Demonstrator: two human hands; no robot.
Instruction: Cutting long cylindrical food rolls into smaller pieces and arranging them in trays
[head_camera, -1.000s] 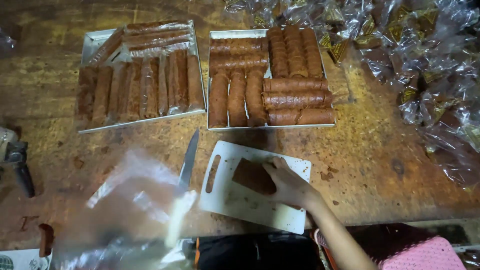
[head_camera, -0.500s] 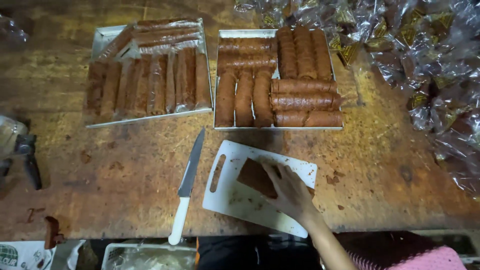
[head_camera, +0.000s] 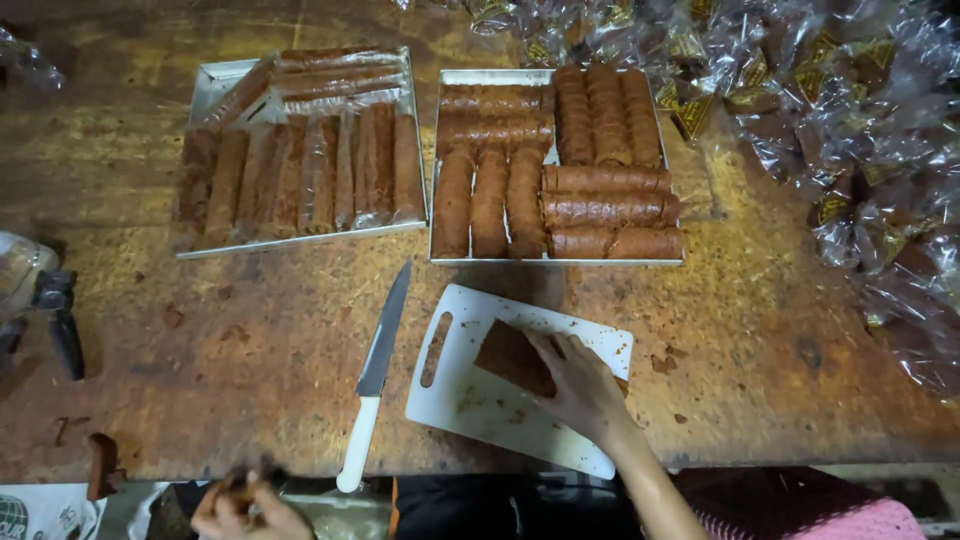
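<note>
The right hand (head_camera: 580, 385) presses spread fingers on the brown slab (head_camera: 512, 357) atop the cutting board (head_camera: 470, 400) near the table's front edge, risking crumbling, while the left hand (head_camera: 245, 505) pinches something blurred below it.

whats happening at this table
A person stands at a worn wooden table. Their right hand presses on a brown slab lying on a white cutting board. The left hand is low at the table's near edge, blurred, so what it holds is unclear. A white-handled knife lies untouched left of the board. Behind are two trays: one of wrapped brown rolls, one of bare rolls. Wrapped pieces pile up at the right.
</note>
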